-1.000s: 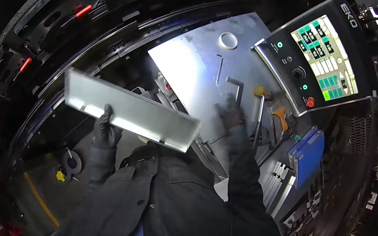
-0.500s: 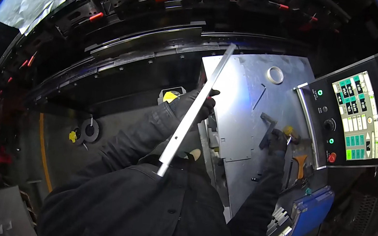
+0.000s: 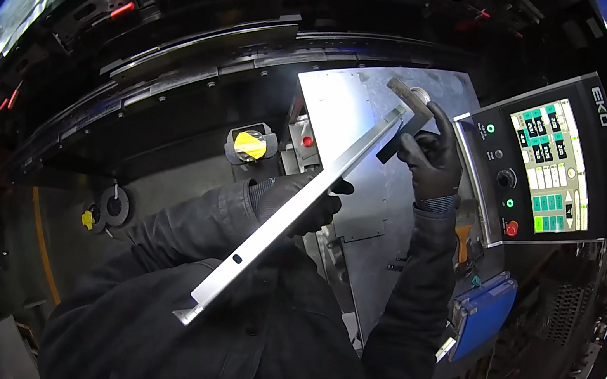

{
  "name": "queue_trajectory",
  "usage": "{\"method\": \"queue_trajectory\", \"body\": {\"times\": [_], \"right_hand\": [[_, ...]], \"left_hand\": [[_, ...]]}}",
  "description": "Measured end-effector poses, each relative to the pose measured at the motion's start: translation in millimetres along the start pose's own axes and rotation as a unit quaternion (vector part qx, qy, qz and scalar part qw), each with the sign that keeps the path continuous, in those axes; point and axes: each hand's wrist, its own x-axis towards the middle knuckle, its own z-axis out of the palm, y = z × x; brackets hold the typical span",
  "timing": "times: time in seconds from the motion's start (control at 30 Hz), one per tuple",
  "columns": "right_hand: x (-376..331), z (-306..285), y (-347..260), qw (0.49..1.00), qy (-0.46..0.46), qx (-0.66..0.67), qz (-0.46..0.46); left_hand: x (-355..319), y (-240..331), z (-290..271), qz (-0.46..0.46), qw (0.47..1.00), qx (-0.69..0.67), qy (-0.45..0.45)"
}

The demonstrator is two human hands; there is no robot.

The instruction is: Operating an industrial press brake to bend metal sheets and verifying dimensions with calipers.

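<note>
My left hand [image 3: 307, 204], black glove, has its fingers curled shut around the long sheet-metal strip [image 3: 292, 215], gripping it about mid-length from behind. My right hand [image 3: 429, 160], also gloved, has its fingers closed on a dark block-shaped tool [image 3: 406, 118] right at the strip's upper end; tool and strip tip touch or nearly touch there, can't tell which.

The strip is seen nearly edge-on and runs diagonally, from its top end by my right hand down to a low end in front of my jacket [image 3: 219, 334]. A small slot shows in its lower part, and the bottom end has a short bent lip.

Behind both hands lies a flat grey metal plate [image 3: 348, 102] on the machine bed, brightly lit at its upper left.

Further out: a yellow-capped knob [image 3: 250, 145] left of my left hand, a small red button [image 3: 307, 141] just beside it. To the right of my right hand stands a control panel [image 3: 526, 168] with a lit touchscreen, a dial and a red stop button. Below it a blue box [image 3: 485, 315]. A dark machine beam [image 3: 208, 42] curves across the top.
</note>
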Motion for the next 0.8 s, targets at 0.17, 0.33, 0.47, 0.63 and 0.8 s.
{"method": "queue_trajectory", "body": {"times": [0.17, 0.33, 0.47, 0.63, 0.8], "right_hand": [[2, 10, 1, 0.998, -0.047, 0.019, 0.029], [-1, 12, 0, 0.998, -0.042, -0.038, 0.024], [1, 12, 5, 0.998, -0.051, -0.012, 0.035], [3, 7, 9, 0.998, -0.061, -0.003, 0.031], [4, 6, 10, 0.995, -0.090, 0.004, 0.035]], "left_hand": [[0, -3, 3, 0.001, 1.000, -0.005, -0.028], [5, -1, -1, -0.038, 0.998, -0.002, -0.047], [4, -4, 5, -0.044, 0.999, -0.004, -0.012], [4, -7, 14, -0.046, 0.997, -0.054, 0.001], [5, -9, 13, -0.041, 0.999, -0.034, -0.010]]}}
